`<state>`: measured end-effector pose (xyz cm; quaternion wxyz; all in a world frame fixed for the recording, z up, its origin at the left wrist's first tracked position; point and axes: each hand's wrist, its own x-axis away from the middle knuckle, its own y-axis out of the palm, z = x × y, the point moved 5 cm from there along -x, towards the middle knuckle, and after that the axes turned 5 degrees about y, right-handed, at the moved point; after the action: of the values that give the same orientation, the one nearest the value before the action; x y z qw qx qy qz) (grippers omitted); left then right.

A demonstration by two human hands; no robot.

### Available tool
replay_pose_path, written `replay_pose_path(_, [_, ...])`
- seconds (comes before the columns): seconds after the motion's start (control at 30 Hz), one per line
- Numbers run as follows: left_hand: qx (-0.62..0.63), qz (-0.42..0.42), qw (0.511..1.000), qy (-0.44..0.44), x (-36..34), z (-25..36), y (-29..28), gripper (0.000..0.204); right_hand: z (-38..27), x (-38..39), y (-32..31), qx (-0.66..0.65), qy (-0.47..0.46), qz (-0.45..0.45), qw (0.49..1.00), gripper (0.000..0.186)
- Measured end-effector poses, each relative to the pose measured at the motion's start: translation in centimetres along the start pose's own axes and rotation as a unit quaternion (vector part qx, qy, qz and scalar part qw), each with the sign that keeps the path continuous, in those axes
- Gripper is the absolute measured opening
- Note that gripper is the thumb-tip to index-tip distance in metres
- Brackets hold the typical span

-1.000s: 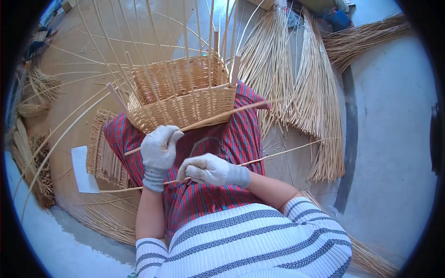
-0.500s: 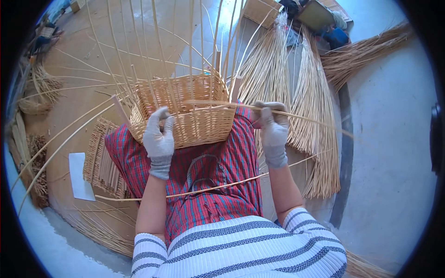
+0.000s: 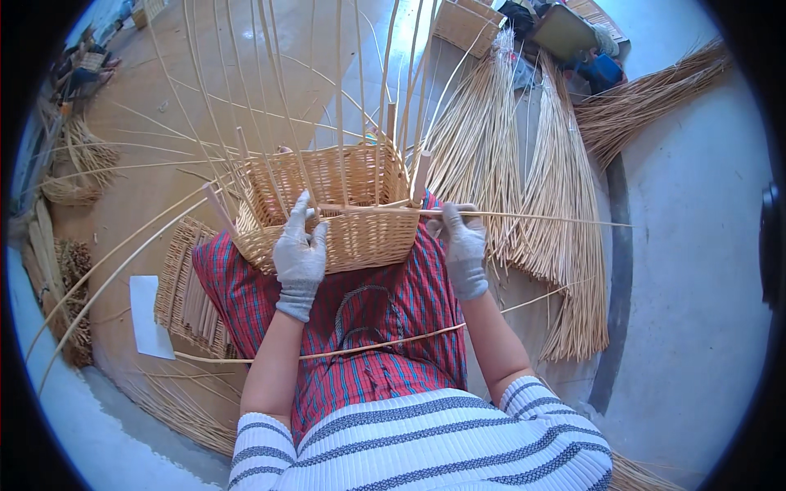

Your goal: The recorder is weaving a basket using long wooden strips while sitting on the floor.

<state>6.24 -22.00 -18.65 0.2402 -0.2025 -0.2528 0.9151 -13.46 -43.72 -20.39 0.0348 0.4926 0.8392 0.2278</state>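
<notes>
A half-woven wicker basket point(image 3: 360, 241) rests tilted on my lap, with long upright stakes rising from its far and near walls and thick wooden pegs at its corners. My left hand point(image 3: 300, 258), in a pale glove, grips the near rim, fingers at the inside and thumb against the outer wall. Along that rim lies a thin wicker rod point(image 3: 540, 216), its left end close to my left fingertips. Just right of the basket, my gloved right hand point(image 3: 463, 245) is closed around the rod, whose tail sticks out to the right.
Large bundles of wicker rods point(image 3: 557, 245) lie to the right, with a browner bundle point(image 3: 647, 102) beyond. A woven panel point(image 3: 192, 286) and white sheet point(image 3: 151, 315) are at left. One loose rod point(image 3: 385, 347) crosses my lap on the red plaid cloth point(image 3: 385, 319).
The rod has come down from above the basket onto its near rim. My right hand has moved left and lower; my left hand has shifted right onto the rim.
</notes>
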Motion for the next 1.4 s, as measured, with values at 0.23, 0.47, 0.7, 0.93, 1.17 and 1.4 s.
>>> replay_pose_path(0.23, [0.008,0.160,0.975,0.155,-0.6,5.1,-0.7,0.033,0.7,-1.5,0.3,0.039,0.086,-0.083,0.992,0.011])
replay_pose_path(0.47, [0.258,-0.242,0.927,-0.123,-3.1,1.4,5.3,0.019,-1.4,-0.8,3.6,0.129,-0.070,-0.089,0.985,0.007])
replay_pose_path(0.7, [0.052,-0.088,0.995,-0.015,-2.5,2.0,6.4,0.028,-5.5,-4.7,19.5,0.462,-0.404,-0.124,0.780,0.072])
replay_pose_path(0.93, [0.142,-0.131,0.974,-0.115,-3.3,-0.4,6.2,0.033,-5.3,0.9,13.7,0.057,-0.273,-0.180,0.943,0.069])
replay_pose_path(1.17, [0.326,-0.135,0.924,-0.148,-2.9,2.0,5.1,0.017,1.2,4.0,1.8,0.409,-0.224,-0.216,0.858,0.024])
replay_pose_path(1.4, [0.052,-0.098,0.961,0.254,2.1,4.8,-3.5,0.031,2.4,11.1,3.9,0.606,-0.089,-0.324,0.721,0.015])
